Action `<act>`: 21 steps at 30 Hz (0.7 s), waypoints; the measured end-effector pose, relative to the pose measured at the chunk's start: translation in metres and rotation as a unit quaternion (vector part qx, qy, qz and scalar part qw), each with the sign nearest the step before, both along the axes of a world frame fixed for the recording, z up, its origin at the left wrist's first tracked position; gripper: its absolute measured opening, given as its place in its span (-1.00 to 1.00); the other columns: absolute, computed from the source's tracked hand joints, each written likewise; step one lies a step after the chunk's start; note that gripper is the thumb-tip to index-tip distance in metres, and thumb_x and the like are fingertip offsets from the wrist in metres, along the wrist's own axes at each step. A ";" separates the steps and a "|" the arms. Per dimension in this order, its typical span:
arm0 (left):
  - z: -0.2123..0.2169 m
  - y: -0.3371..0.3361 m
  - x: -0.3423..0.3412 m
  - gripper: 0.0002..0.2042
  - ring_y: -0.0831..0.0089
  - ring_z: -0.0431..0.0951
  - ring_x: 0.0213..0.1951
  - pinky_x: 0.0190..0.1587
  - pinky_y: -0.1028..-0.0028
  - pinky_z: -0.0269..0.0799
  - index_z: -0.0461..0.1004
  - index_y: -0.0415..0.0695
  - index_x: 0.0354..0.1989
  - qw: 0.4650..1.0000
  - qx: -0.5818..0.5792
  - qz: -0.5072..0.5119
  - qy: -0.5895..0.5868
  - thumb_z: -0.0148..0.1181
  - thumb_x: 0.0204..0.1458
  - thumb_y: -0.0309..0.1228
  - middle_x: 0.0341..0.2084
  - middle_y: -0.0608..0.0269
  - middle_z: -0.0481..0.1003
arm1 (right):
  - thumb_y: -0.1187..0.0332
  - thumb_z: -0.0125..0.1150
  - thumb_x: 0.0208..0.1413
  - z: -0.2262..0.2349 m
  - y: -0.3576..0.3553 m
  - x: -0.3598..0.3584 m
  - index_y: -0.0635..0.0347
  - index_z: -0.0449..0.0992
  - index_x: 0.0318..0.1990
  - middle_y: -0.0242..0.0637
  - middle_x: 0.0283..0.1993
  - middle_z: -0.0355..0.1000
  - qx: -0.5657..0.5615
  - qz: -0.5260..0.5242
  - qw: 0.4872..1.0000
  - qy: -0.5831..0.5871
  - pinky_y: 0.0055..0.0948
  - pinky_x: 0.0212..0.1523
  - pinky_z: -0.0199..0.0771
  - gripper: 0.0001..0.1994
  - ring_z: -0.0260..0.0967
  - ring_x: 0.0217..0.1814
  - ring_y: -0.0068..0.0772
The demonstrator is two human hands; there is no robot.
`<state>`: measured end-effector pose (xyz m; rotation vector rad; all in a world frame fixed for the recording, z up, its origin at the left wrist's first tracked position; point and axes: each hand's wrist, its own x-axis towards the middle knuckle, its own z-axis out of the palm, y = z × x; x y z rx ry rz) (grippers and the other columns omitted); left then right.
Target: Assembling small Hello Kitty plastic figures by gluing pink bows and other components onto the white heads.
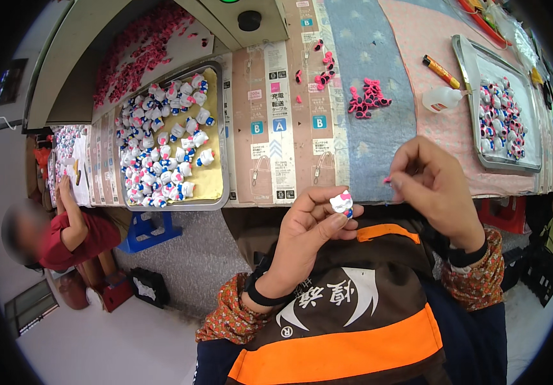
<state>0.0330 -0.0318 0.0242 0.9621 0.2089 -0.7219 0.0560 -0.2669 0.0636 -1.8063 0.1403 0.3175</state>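
Note:
Between the thumb and fingers of my left hand (302,237) is a small white cat-head figurine (341,203) with a pink bow and a blue lower part, held just over the table's near edge. To its right, my right hand (440,192) is closed in a pinch on a tiny pink piece (386,180), apart from the figurine. Beyond the right hand, a loose heap of pink-and-black pieces (368,99) lies on the blue cloth. A few more pink pieces (325,72) are scattered to the left of that heap.
At left stands a metal tray (226,138) of white figurines. Behind it, many pink pieces (132,54) lie inside a box-like machine (254,38). On the right are a white bottle (442,99), a yellow-orange tube (441,71) and another filled tray (510,165). Another person (74,234) sits far left.

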 end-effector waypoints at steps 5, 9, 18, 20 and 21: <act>-0.001 -0.006 -0.004 -0.67 0.49 0.56 -0.07 -0.03 0.50 0.56 0.32 -0.23 0.13 0.999 -0.004 -0.001 -0.038 0.14 0.22 -0.58 -0.11 0.12 0.53 | 0.55 0.18 0.23 -0.001 0.020 -0.028 0.32 0.41 -0.13 -0.33 -0.23 0.45 0.263 0.010 0.959 0.106 -0.64 -0.24 0.56 -0.89 0.49 -0.23 -0.63; 0.001 -0.007 -0.008 -0.66 0.50 0.55 -0.07 -0.02 0.52 0.56 0.32 -0.26 0.13 0.995 0.040 -0.007 -0.090 0.16 0.19 -0.62 -0.13 0.17 0.52 | 0.52 0.15 0.25 -0.008 0.030 -0.040 0.29 0.40 -0.12 -0.35 -0.20 0.45 0.261 -0.006 0.962 0.078 -0.66 -0.24 0.51 -0.90 0.51 -0.20 -0.63; 0.000 -0.007 -0.015 -0.62 0.49 0.55 -0.08 0.00 0.48 0.57 0.31 -0.32 0.17 0.990 0.069 -0.024 -0.124 0.15 0.17 -0.66 -0.10 0.11 0.51 | 0.58 0.16 0.20 -0.010 0.028 -0.043 0.29 0.41 -0.21 -0.35 -0.24 0.44 0.193 0.019 0.980 0.034 -0.65 -0.25 0.47 -0.93 0.50 -0.21 -0.64; 0.000 -0.007 -0.016 -0.63 0.52 0.55 -0.05 0.02 0.53 0.54 0.32 -0.31 0.17 0.989 0.066 -0.027 -0.130 0.15 0.18 -0.65 -0.09 0.13 0.51 | 0.59 0.17 0.18 -0.014 0.029 -0.045 0.29 0.41 -0.23 -0.33 -0.25 0.45 0.174 0.019 0.984 0.016 -0.64 -0.26 0.48 -0.93 0.50 -0.23 -0.63; 0.000 -0.006 -0.017 -0.65 0.54 0.54 -0.03 0.04 0.58 0.50 0.33 -0.31 0.16 0.988 0.062 -0.029 -0.135 0.15 0.20 -0.64 -0.07 0.14 0.51 | 0.60 0.19 0.17 -0.015 0.029 -0.045 0.30 0.41 -0.25 -0.32 -0.26 0.45 0.154 0.020 0.988 -0.002 -0.62 -0.27 0.49 -0.92 0.50 -0.24 -0.63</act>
